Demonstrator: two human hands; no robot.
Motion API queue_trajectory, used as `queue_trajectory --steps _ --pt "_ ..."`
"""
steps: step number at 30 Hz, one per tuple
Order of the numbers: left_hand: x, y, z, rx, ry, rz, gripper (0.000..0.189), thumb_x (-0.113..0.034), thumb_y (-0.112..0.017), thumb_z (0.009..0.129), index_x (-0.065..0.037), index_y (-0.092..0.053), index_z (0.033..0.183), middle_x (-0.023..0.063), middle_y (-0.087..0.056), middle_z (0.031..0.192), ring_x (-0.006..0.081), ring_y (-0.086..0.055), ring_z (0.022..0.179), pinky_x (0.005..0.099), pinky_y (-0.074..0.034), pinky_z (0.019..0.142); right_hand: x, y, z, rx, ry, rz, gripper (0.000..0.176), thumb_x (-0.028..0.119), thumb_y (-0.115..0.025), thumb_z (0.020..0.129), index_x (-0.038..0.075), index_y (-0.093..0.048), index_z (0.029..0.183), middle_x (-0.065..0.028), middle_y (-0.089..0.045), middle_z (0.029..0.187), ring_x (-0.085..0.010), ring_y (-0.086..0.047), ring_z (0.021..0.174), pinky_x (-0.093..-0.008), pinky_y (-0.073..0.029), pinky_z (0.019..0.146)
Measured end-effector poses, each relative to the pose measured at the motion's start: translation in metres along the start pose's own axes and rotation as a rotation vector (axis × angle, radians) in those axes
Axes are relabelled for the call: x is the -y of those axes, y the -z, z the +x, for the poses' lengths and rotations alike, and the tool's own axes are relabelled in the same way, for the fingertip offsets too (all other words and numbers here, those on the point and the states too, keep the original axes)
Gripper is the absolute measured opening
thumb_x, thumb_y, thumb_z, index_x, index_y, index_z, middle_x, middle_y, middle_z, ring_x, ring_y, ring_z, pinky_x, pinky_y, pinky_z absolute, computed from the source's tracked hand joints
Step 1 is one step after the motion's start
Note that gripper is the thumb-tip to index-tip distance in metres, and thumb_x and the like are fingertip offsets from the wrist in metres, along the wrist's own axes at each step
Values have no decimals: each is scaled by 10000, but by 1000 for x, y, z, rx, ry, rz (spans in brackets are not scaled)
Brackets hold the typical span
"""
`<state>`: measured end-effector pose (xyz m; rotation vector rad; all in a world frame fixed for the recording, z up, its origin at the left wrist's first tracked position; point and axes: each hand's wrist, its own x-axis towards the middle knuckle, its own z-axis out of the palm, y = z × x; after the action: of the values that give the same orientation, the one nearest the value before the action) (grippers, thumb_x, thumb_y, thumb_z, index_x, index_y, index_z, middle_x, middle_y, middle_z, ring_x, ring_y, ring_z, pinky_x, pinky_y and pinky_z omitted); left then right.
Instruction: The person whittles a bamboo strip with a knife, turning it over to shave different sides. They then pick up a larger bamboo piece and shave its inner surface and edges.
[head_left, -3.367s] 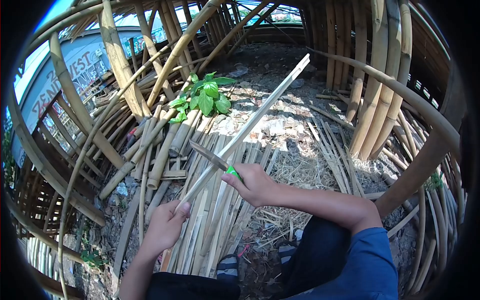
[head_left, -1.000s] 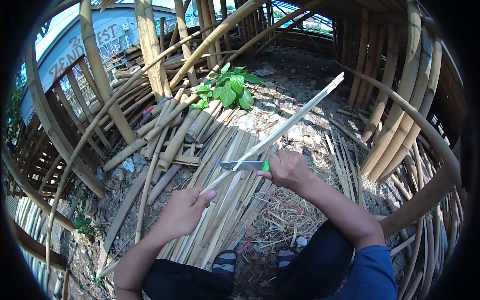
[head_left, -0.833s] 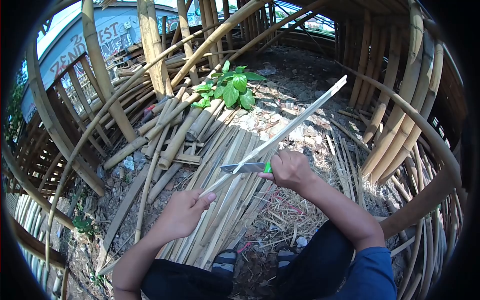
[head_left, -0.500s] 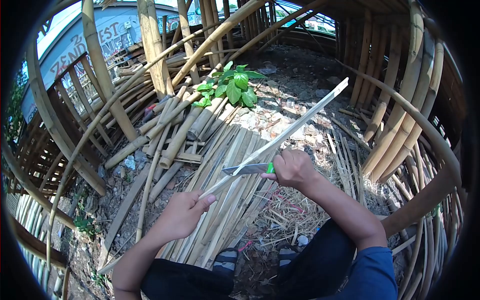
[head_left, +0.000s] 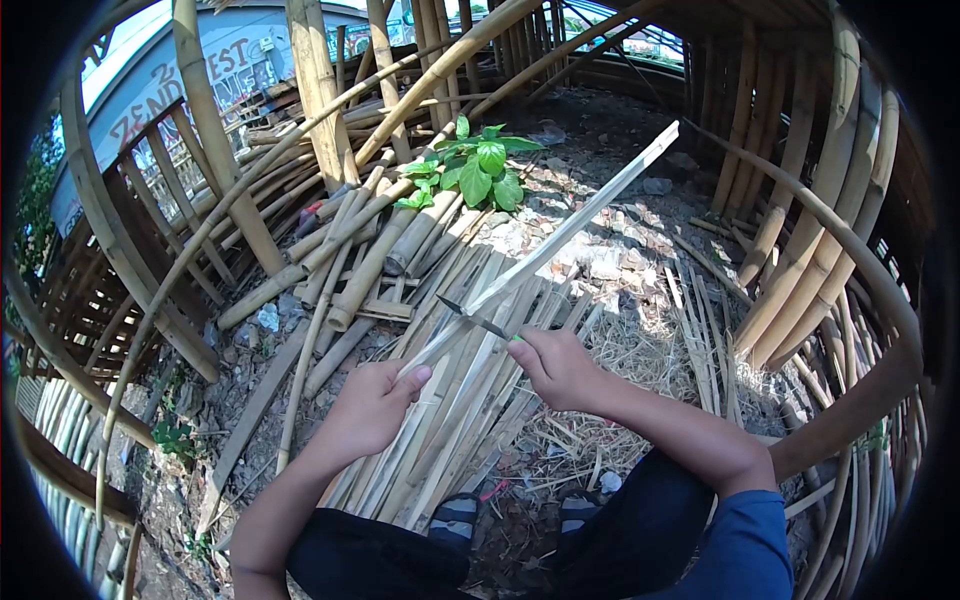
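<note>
A long pale bamboo strip (head_left: 575,226) slants from lower left to upper right in front of me. My left hand (head_left: 375,405) is closed around its lower part, thumb along the top. In my right hand (head_left: 556,368) is a knife (head_left: 474,319) with a dark blade; only a bit of its green handle shows past the fingers. The blade crosses the strip just beyond my left hand, its edge turned against the bamboo. Beneath both hands lies a spread of split bamboo strips (head_left: 440,460) on the ground.
Thin shavings (head_left: 570,440) litter the ground ahead of my sandals (head_left: 455,520). A leafy green plant (head_left: 480,170) grows beside stacked bamboo poles (head_left: 375,265). Thick upright bamboo poles (head_left: 820,220) stand on the right, and a curved pole (head_left: 870,260) arches close to my right arm.
My right hand has drawn the knife down and left along the strip, nearer my left hand, and the blade has turned. The strip's far end has risen and shifted slightly left.
</note>
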<state>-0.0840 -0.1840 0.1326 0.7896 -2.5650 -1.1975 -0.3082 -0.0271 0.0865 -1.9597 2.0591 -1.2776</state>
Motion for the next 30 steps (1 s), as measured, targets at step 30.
queue_trajectory --steps 30 --pt "-21 -4 -10 4 -73 144 484 -353 -557 994 58 -556 740 190 -505 559 283 -506 516 425 -407 548 -14 12 14 -266 453 -777 493 499 -653 882 67 -513 688 -35 -483 519 -182 -544 416 -320 -433 363"
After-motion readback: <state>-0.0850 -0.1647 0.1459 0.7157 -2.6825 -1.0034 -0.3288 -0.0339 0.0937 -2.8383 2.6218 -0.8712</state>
